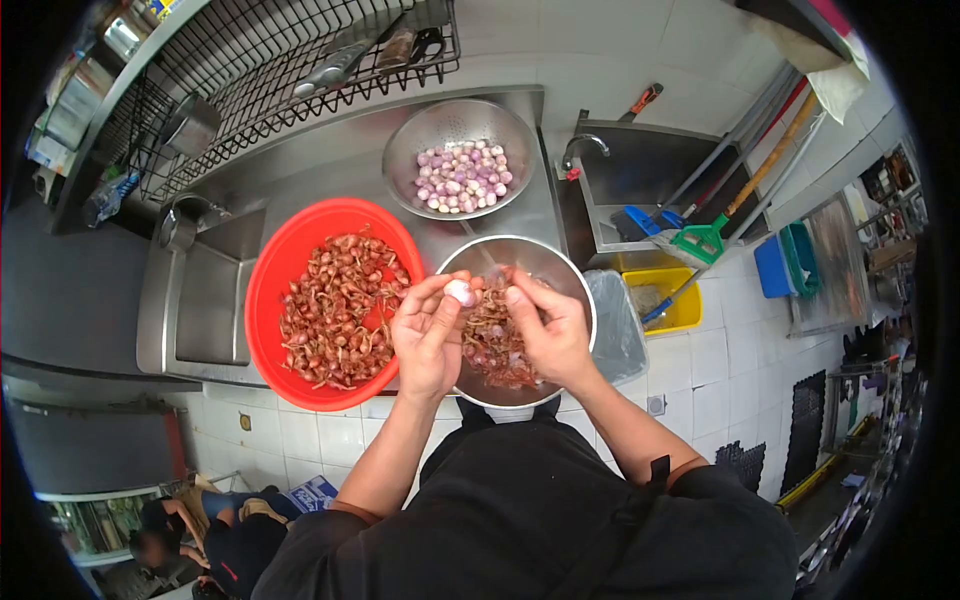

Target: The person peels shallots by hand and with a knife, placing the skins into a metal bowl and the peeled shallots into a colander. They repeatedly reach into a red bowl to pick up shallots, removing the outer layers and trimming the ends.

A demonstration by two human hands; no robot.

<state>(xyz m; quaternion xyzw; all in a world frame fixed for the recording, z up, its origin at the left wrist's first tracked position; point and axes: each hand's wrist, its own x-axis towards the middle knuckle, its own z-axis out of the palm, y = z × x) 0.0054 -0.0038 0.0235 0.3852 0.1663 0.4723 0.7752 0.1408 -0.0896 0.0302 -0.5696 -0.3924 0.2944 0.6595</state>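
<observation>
Between the thumb and fingers of my left hand (432, 335) is a pale peeled shallot (460, 292). My right hand (548, 328) is beside it, thumb and fingers pinched together; what they hold is too small to make out. Both hands are above a steel bowl (588, 330) with reddish-brown skins (500, 350) inside. To the left, a red basin (262, 310) holds many unpeeled shallots (335, 310). Behind the bowl, a steel colander (405, 140) contains peeled purple-white shallots (462, 178).
A sink (205, 300) lies left of the red basin. A wire rack (270, 90) hangs above the counter. At the right are another sink (640, 170), a green dustpan (700, 242) and a yellow bin (685, 300). Another person (240, 540) is at the lower left.
</observation>
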